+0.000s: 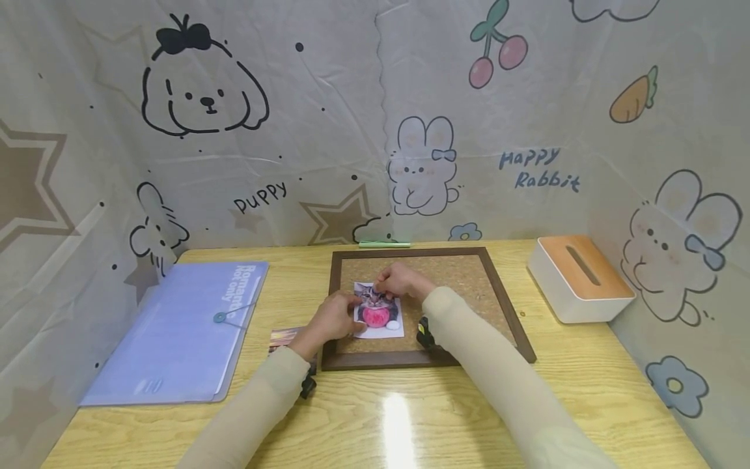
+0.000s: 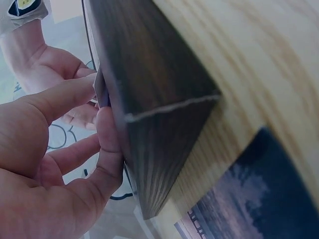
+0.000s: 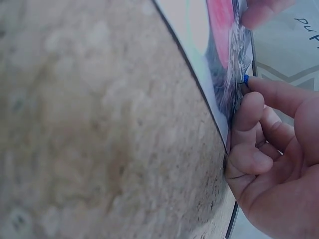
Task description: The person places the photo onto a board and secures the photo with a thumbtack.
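Note:
A photo of a cat with a pink ball (image 1: 376, 317) lies on the left part of a cork board (image 1: 463, 293) with a dark brown frame (image 1: 381, 359). My left hand (image 1: 334, 317) holds the photo by its left side, thumb near the lower corner and fingers higher up. In the left wrist view, a pale edge of the photo (image 2: 101, 89) shows between finger and thumb. At the photo's upper part, my right hand (image 1: 403, 281) pinches a small blue push pin (image 3: 246, 78) between thumb and index finger, its point toward the picture.
Another photo (image 1: 286, 336) lies beside the board's left edge, partly under my left forearm. A blue document folder (image 1: 176, 332) is on the left. A white tissue box with a wooden lid (image 1: 580, 273) stands at the right. Behind the board lies a green stick-like item (image 1: 384, 245).

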### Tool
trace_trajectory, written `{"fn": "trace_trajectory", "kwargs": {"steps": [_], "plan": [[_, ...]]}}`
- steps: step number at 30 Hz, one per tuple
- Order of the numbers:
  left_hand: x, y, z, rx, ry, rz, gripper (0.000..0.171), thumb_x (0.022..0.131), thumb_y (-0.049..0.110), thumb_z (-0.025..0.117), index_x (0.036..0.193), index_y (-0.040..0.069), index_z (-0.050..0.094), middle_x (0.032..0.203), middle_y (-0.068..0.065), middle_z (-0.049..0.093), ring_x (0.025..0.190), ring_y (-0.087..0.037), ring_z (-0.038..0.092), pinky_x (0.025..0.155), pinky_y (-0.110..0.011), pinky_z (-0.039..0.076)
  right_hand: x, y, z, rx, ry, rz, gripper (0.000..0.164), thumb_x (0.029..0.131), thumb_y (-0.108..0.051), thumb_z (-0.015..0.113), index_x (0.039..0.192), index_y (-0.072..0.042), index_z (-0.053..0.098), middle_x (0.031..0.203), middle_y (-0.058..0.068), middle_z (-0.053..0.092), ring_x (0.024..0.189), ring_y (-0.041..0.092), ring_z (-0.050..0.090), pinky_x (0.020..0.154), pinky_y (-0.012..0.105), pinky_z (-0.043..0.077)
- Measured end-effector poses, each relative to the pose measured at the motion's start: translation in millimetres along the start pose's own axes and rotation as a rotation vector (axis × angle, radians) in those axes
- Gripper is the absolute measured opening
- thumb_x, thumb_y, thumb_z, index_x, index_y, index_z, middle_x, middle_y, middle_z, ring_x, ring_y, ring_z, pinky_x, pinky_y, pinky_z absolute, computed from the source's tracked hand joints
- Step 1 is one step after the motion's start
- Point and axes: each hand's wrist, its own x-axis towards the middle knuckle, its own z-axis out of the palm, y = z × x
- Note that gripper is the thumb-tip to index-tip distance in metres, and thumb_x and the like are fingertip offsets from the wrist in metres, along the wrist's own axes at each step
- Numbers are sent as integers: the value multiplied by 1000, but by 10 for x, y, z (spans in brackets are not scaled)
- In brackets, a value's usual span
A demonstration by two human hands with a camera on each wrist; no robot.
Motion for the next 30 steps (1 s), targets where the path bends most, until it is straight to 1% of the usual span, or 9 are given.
{"fn": "trace_trajectory", "kwargs": {"steps": [9,12,16,20,26,30], "plan": [[3,10,5,10,-3,-5,58,78,20,86,130,3,65,128,-18,62,122,-34,57,109,-48,45,20,-13,4,-9,15,73,14,94,-19,68,83,-10,69,64,-1,60,58,10,50,50,21,36],[3,15,-4,17,-5,-3,59,77,20,86,129,2,65,127,-18,63,121,-34,57,108,-49,46,28,-14,10,-8,22,77,16,95,-20,68,82,-11,68,65,-1,61,58,9,50,50,21,36],[14,15,-13,20,-4,1,58,78,19,86,129,2,65,126,-18,63,121,-34,57,108,-49,46,26,-21,11,2,35,59,17,95,-19,67,80,-11,65,67,-1,61,59,9,52,50,20,38],[22,17,-20,13,-6,-1,58,78,19,85,130,2,65,129,-18,63,124,-34,56,110,-48,44,17,-31,11,1,42,48,17,94,-17,67,79,-11,64,67,-1,60,60,9,54,50,19,38],[21,19,-25,13,-17,-13,58,79,19,85,131,2,64,132,-18,62,126,-35,55,111,-48,44,31,-43,14,9,34,75,19,94,-16,68,77,-11,62,66,-1,59,59,10,53,49,19,36],[22,19,-20,14,-20,-19,58,79,20,85,131,2,64,132,-18,62,126,-34,55,111,-48,44,37,-34,25,14,34,80,15,93,-15,69,79,-11,64,68,-1,60,60,9,54,50,19,38]]}}
